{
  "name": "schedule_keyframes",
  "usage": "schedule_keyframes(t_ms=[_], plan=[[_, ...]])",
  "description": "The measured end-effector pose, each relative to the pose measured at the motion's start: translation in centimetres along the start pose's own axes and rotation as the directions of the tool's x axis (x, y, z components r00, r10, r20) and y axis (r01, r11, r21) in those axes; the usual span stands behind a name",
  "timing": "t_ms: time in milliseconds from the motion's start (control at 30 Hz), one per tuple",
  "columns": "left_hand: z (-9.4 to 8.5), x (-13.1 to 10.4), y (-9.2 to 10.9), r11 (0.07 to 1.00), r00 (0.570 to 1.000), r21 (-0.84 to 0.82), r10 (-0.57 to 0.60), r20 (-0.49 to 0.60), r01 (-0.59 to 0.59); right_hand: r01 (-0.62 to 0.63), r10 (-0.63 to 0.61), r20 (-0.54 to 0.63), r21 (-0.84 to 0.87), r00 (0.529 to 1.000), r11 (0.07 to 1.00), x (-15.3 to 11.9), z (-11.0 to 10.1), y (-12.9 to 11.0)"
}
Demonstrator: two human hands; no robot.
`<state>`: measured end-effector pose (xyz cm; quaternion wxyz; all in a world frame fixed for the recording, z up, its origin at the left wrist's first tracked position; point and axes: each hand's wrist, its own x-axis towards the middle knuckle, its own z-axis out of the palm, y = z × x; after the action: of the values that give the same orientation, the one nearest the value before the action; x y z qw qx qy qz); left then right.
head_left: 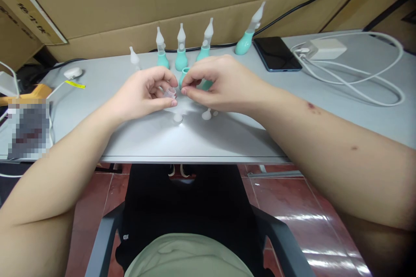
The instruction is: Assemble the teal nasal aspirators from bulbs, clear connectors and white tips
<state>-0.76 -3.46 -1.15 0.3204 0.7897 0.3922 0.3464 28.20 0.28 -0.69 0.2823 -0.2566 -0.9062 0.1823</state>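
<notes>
My left hand (139, 95) is closed around a small clear plastic tube piece (170, 92), its open rim facing up. Just to the right, my right hand (224, 81) has thumb and forefinger pinched together; whatever is between them is too small to make out. Behind those fingers stands a teal rubber bulb (185, 70), partly covered by the hand. On the table below my hands lie a white nozzle tip (206, 114) and another small white piece (177, 117). A white nozzle (134, 56) shows beyond my left hand, its lower part hidden.
Several assembled nasal aspirators (181, 47) with teal bulbs line the back of the grey table (195, 147); one (248, 34) leans farther right. A black phone (276, 54), a white charger (327, 48) and its looped cable lie at right. A cardboard wall (130, 0) rises behind.
</notes>
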Motion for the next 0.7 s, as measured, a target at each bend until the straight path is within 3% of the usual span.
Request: schedule_keyframes(t_ms=[433, 700], plan=[[-0.1, 0.0, 0.2, 1.000, 0.998, -0.021, -0.004, -0.069, 0.002, -0.001, -0.002, -0.090, -0.026, 0.996, 1.000, 0.0, -0.2, 0.5], [0.0, -0.3, 0.9, 1.000, 0.998, -0.013, -0.026, -0.058, 0.025, 0.009, -0.023, -0.116, -0.119, 0.993, 0.993, 0.4, -0.3, 2.3]])
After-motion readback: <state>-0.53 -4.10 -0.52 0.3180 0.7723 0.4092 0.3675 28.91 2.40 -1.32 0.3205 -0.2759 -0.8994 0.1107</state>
